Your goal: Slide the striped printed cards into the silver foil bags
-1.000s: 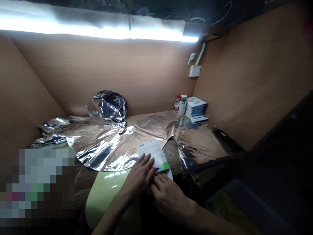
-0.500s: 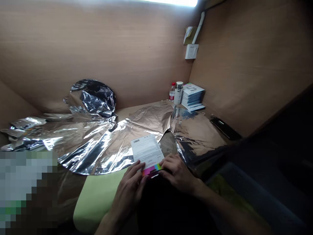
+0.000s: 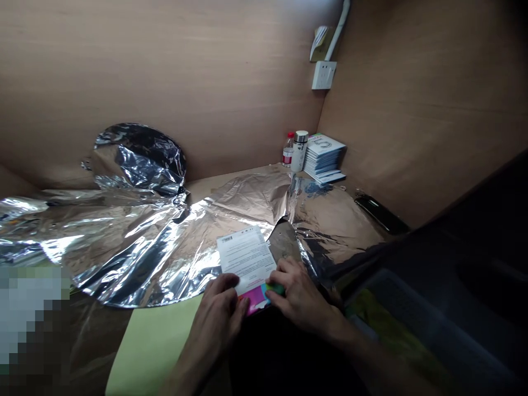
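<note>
A white printed card with a barcode and a pink, blue and green stripe (image 3: 247, 261) lies at the table's near edge, partly over silver foil. My left hand (image 3: 220, 313) presses on the card's lower left corner with fingers curled together. The fingers of my right hand (image 3: 299, 294) pinch the card's lower right edge at the coloured stripe. A light green sheet (image 3: 157, 346) lies under my left forearm.
Crumpled silver foil sheets (image 3: 136, 236) cover most of the wooden table. At the back right stand a small red-capped bottle (image 3: 287, 149), a metal flask (image 3: 299, 150) and a stack of blue-white booklets (image 3: 325, 157). A dark flat object (image 3: 379, 214) lies at right. Brown board walls enclose the desk.
The view has tilted down and the light strip has left the frame. Both hands slid to the card's lower edge; the right hand moved from below the card to its right corner.
</note>
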`<state>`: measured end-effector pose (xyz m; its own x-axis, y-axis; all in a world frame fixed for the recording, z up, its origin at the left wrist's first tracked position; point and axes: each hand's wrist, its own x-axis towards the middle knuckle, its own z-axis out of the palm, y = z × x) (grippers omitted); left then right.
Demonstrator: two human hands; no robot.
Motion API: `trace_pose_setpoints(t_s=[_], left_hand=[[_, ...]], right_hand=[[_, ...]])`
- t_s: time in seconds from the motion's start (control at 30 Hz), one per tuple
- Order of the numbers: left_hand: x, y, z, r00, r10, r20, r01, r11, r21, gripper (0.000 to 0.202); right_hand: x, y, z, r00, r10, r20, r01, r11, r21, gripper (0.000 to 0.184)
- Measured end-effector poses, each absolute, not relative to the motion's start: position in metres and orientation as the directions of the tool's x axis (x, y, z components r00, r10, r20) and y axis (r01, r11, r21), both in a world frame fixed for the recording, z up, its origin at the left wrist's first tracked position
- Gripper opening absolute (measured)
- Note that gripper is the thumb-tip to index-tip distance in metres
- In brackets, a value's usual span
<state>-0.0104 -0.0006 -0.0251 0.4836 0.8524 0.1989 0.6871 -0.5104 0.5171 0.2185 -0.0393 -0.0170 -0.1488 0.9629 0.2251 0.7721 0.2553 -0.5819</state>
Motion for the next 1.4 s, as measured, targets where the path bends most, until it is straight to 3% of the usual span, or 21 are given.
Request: trace_pose_setpoints(t_s=[0.2, 0.4, 0.5, 0.57, 0.6, 0.67, 0.73, 0.93, 1.03, 1.13, 1.23, 1.4], left_hand=[[-0.005, 0.013, -0.022, 0.463, 0.859, 0.217, 0.702, -0.505, 0.501, 0.042], [-0.017, 0.004, -0.02, 0.51, 0.841, 0.183, 0.63, -0.51, 0.586, 0.037], [-0.023, -0.009, -0.02, 0.598, 0.782, 0.174, 0.539, -0.553, 0.636, 0.029], [-0.026, -0.016, -0.023, 0.656, 0.722, 0.22, 0.468, -0.617, 0.632, 0.006], [-0.026, -0.018, -0.025, 0.675, 0.698, 0.242, 0.446, -0.646, 0.619, 0.013], [-0.026, -0.022, -0.031, 0.693, 0.669, 0.269, 0.443, -0.689, 0.573, 0.046], [-0.025, -0.022, -0.036, 0.7, 0.659, 0.274, 0.478, -0.718, 0.506, 0.061], [-0.024, -0.021, -0.04, 0.714, 0.624, 0.318, 0.503, -0.773, 0.386, 0.056], [-0.021, -0.022, -0.041, 0.667, 0.662, 0.343, 0.507, -0.74, 0.443, 0.037], [-0.015, -0.022, -0.039, 0.563, 0.729, 0.39, 0.513, -0.678, 0.527, 0.019], [-0.008, -0.021, -0.036, 0.472, 0.807, 0.353, 0.56, -0.585, 0.587, 0.03], [-0.003, -0.017, -0.039, 0.404, 0.872, 0.278, 0.682, -0.489, 0.544, 0.041]], right_hand=[[0.208, -0.034, -0.018, -0.057, 0.968, 0.245, 0.817, 0.186, -0.546, 0.015], [0.219, -0.04, -0.017, -0.147, 0.958, 0.247, 0.771, 0.267, -0.578, 0.013], [0.228, -0.05, -0.012, -0.261, 0.923, 0.282, 0.715, 0.381, -0.586, 0.033], [0.231, -0.06, -0.011, -0.362, 0.887, 0.285, 0.717, 0.461, -0.523, 0.047], [0.231, -0.064, -0.011, -0.398, 0.875, 0.276, 0.73, 0.484, -0.482, 0.05], [0.231, -0.073, -0.015, -0.42, 0.869, 0.263, 0.768, 0.494, -0.406, 0.046], [0.229, -0.078, -0.023, -0.4, 0.873, 0.279, 0.798, 0.481, -0.362, 0.043], [0.222, -0.076, -0.037, -0.327, 0.899, 0.292, 0.844, 0.416, -0.337, 0.063], [0.224, -0.071, -0.029, -0.314, 0.914, 0.258, 0.836, 0.394, -0.38, 0.057], [0.229, -0.064, -0.019, -0.296, 0.917, 0.268, 0.769, 0.395, -0.503, 0.033], [0.228, -0.058, -0.017, -0.21, 0.937, 0.278, 0.718, 0.341, -0.608, 0.014], [0.217, -0.056, -0.019, -0.103, 0.954, 0.282, 0.753, 0.26, -0.605, 0.015]])
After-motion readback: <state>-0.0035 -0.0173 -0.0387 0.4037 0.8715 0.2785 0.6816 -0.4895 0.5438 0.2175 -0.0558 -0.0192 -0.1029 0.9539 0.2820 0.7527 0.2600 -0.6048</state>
